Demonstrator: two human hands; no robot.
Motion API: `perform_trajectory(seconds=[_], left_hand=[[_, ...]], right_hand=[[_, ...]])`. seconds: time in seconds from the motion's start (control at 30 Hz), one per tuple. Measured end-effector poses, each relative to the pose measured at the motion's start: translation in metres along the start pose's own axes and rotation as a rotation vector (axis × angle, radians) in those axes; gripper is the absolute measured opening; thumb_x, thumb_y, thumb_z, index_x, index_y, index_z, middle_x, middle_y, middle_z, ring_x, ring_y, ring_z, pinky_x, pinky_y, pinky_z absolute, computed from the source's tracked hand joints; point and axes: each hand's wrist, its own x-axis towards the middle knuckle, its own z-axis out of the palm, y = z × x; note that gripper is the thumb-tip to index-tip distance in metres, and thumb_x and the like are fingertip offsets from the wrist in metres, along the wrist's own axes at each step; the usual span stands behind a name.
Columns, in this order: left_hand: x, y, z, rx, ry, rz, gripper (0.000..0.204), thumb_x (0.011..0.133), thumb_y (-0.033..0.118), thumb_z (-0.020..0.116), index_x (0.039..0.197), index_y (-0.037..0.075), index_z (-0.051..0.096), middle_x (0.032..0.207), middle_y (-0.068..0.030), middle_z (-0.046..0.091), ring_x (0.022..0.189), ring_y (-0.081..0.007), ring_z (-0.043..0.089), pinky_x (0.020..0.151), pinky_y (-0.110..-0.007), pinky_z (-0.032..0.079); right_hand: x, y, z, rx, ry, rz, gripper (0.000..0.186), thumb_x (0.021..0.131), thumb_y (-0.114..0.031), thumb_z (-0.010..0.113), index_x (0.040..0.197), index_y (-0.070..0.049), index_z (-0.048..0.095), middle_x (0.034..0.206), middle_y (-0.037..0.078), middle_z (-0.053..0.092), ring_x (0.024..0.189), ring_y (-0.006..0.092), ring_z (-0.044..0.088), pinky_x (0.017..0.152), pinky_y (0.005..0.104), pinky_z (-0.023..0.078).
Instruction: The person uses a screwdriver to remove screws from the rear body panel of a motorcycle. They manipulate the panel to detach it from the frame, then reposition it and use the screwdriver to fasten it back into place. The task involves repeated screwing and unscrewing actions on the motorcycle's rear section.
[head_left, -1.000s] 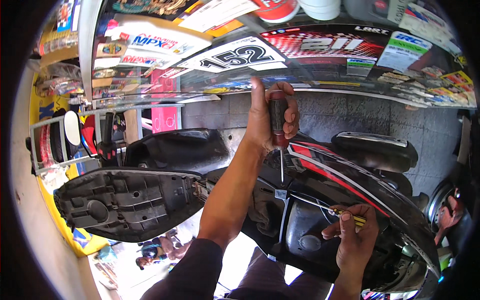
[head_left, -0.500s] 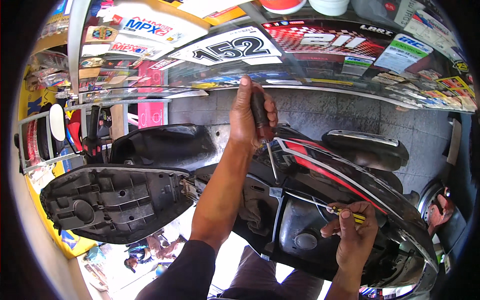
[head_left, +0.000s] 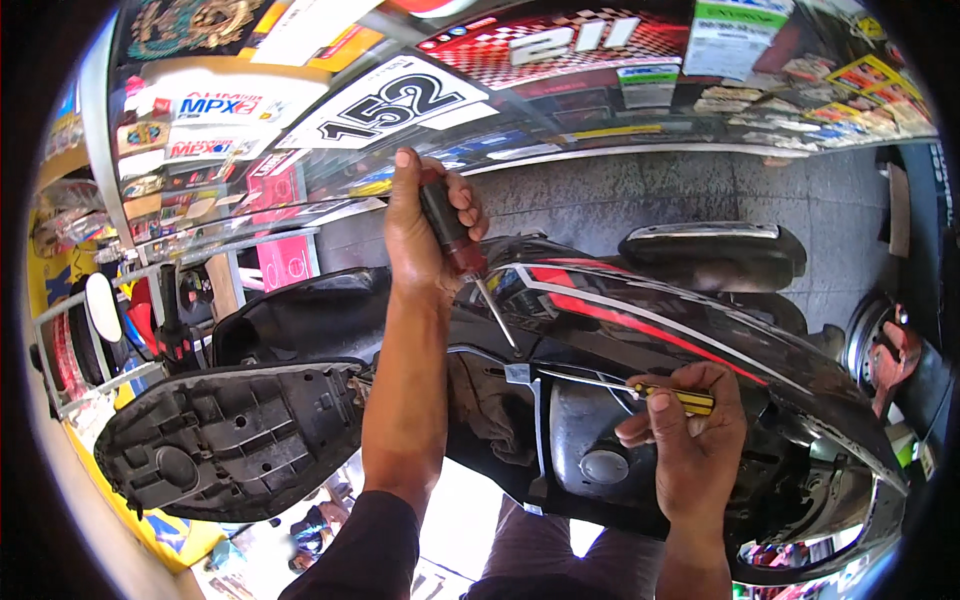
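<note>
My left hand is wrapped round the thick black and dark-red handle of a screwdriver, thumb pointing up. Its shaft slants down to the inner edge of the dark side panel with red and white stripes. In my right hand is a thinner screwdriver with a yellow and black handle, pinched between thumb and fingers. That shaft points left, along the panel's inner edge, its tip near a grey metal bracket. Below it lies the motorcycle's dark metal tank with a round cap.
The upturned seat lies hinged open at the left, beside a handlebar grip. A glass display case with stickers and packets runs along the far side. A wheel rim with a red part stands at the right on grey floor tiles.
The view has shifted, so the display case, seat and left hand appear displaced. Both hands keep hold of their screwdrivers, and both tips remain by the same panel edge.
</note>
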Motion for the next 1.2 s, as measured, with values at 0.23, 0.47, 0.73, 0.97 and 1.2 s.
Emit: perform_trajectory(seconds=[0.23, 0.47, 0.73, 0.97, 1.2], left_hand=[[0.003, 0.0, -0.003, 0.205, 0.144, -0.035, 0.041, 0.098, 0.05, 0.059, 0.099, 0.009, 0.055, 0.077, -0.0062, 0.058, 0.066, -0.0152, 0.056, 0.054, -0.027, 0.05], [0.007, 0.0, 0.0, 0.025, -0.016, -0.166, 0.039, 0.104, 0.043, 0.045, 0.103, 0.006, 0.057, 0.075, -0.0045, 0.053, 0.063, -0.0157, 0.051, 0.053, -0.027, 0.044], [-0.002, -0.005, 0.008, -0.099, -0.196, -0.058, 0.051, 0.101, 0.052, 0.049, 0.105, 0.002, 0.06, 0.074, -0.0049, 0.051, 0.058, -0.0139, 0.049, 0.044, -0.027, 0.045], [-0.002, 0.004, 0.015, 0.007, -0.1, -0.116, 0.047, 0.101, 0.051, 0.048, 0.096, 0.006, 0.059, 0.075, -0.0066, 0.055, 0.065, -0.0187, 0.053, 0.049, -0.033, 0.047], [-0.005, -0.008, 0.018, 0.188, 0.015, 0.012, 0.051, 0.096, 0.06, 0.053, 0.097, 0.009, 0.058, 0.068, -0.0043, 0.055, 0.056, -0.0141, 0.052, 0.042, -0.026, 0.043]], right_hand=[[-0.012, 0.022, 0.001, 0.064, -0.006, -0.116, 0.024, 0.096, -0.005, 0.064, 0.112, 0.002, 0.049, 0.103, 0.018, 0.071, 0.087, 0.0177, 0.07, 0.078, 0.0292, 0.057], [-0.007, 0.026, -0.005, -0.052, -0.017, -0.166, 0.023, 0.095, -0.011, 0.067, 0.108, 0.002, 0.053, 0.099, 0.019, 0.072, 0.089, 0.0202, 0.072, 0.081, 0.0321, 0.056], [0.001, 0.023, -0.003, -0.022, -0.047, -0.147, 0.022, 0.097, -0.009, 0.062, 0.11, 0.004, 0.05, 0.098, 0.02, 0.071, 0.09, 0.0222, 0.073, 0.079, 0.033, 0.058], [0.002, 0.014, 0.001, 0.031, -0.045, -0.1, 0.022, 0.097, -0.008, 0.061, 0.11, 0.006, 0.048, 0.099, 0.022, 0.069, 0.09, 0.024, 0.073, 0.079, 0.0327, 0.059], [0.0, 0.021, -0.002, -0.071, -0.017, -0.208, 0.029, 0.095, -0.008, 0.064, 0.114, 0.004, 0.045, 0.099, 0.022, 0.069, 0.091, 0.0231, 0.072, 0.078, 0.032, 0.058]])
